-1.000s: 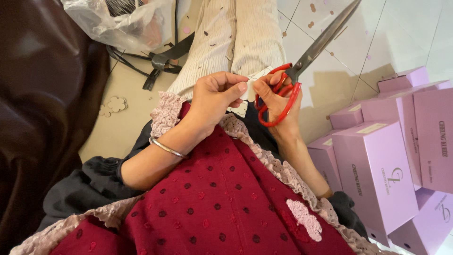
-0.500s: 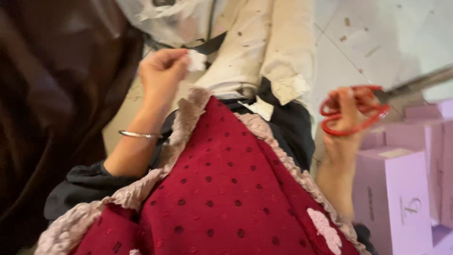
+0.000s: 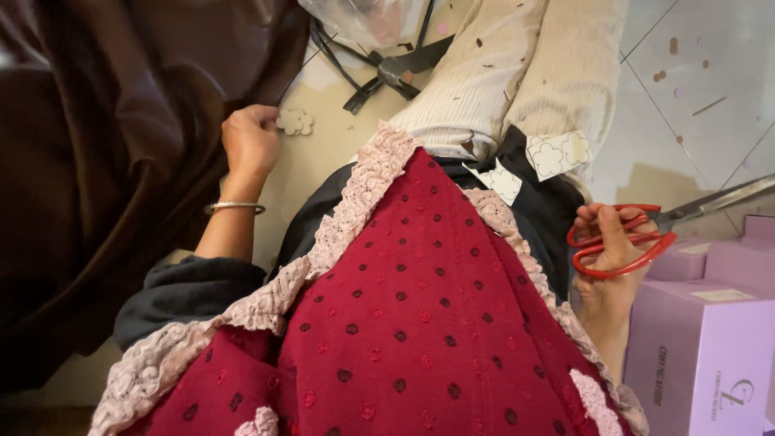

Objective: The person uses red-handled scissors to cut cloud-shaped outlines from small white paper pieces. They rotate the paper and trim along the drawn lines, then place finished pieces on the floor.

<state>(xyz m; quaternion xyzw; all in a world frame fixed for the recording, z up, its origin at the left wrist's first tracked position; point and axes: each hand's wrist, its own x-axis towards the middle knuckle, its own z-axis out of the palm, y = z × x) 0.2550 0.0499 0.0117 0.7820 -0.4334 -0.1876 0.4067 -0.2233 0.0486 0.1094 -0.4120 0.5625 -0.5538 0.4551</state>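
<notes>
The left hand (image 3: 250,141) is resting loosely curled beside a small flower-shaped cutout (image 3: 295,122) on the floor, left of the red dotted dress (image 3: 412,323). The right hand (image 3: 611,250), right of the dress, is gripping red-handled scissors (image 3: 638,234), blades pointing safely outward.

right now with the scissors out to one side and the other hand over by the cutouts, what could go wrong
1. The right hand holds the red-handled scissors with blades pointing outward, off toward the frame edge; they could snag or jab something unseen.
2. Two flower-shaped cutouts lie loose on the lap and may slide onto the floor.
3. The left hand reaches sideways to a small cutout beside dark brown fabric, which could cover it.
</notes>
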